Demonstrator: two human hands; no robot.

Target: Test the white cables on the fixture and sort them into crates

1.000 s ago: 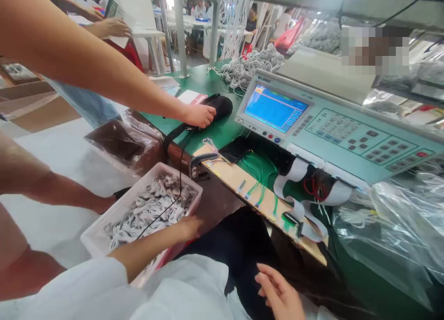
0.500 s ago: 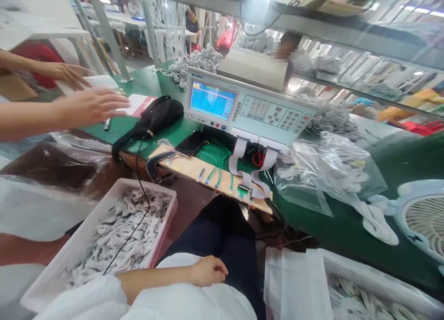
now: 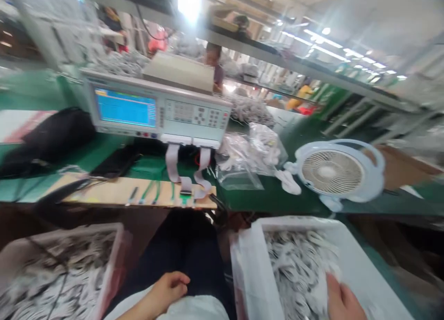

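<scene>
My left hand (image 3: 168, 288) rests on my lap with its fingers loosely curled, and I see nothing in it. At the lower right my right hand (image 3: 343, 301) reaches into a white plastic bin (image 3: 258, 260). Its fingers are at the white bundled cables (image 3: 294, 269) inside, blurred by motion, so their grip is unclear. A second bin (image 3: 120, 246) of cable bundles (image 3: 83, 273) stands on my left. Ahead, a wooden board (image 3: 111, 190) with green wires and small connectors lies along the bench edge, below a test instrument (image 3: 194, 114) with a lit blue screen.
Grey ribbon cables (image 3: 172, 165) run from the instrument to the board. Right of it lie clear plastic bags (image 3: 243, 167) with white cables and a light-blue fan (image 3: 333, 169). A black bag (image 3: 58, 135) lies at the left. Beyond the shelf a person (image 3: 218, 72) is visible.
My view has swung right, bringing the right bin and fan nearer the middle. My right hand has come into view in that bin. The co-worker's hands at the left are out of view.
</scene>
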